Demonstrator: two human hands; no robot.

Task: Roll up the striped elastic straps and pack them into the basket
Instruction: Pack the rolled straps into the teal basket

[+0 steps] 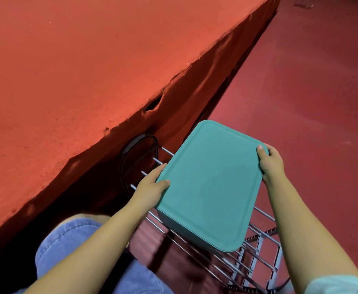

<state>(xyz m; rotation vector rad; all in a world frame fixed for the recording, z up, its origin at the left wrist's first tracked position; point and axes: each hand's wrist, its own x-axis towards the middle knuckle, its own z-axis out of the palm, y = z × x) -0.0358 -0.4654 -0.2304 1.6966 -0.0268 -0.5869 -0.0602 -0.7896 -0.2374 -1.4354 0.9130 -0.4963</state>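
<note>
**Lidded basket held over the rack**

I am watching both hands holding the teal basket (210, 183), its lid on, above a metal rack (256, 259). Left hand (152, 185) is gripping the near-left edge, thumb on top; right hand (269, 162) is clasping the far-right corner, fingers curled

Both arms reach forward, left hand (152, 185) and right hand (270, 162) gripping with curled fingers.

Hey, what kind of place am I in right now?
Probably an indoor workroom or storage area, though that is a guess. A big table covered in worn red cloth stands over a red floor, with a metal wire rack beside it. Both hands hold a teal lidded box above the rack.
</note>
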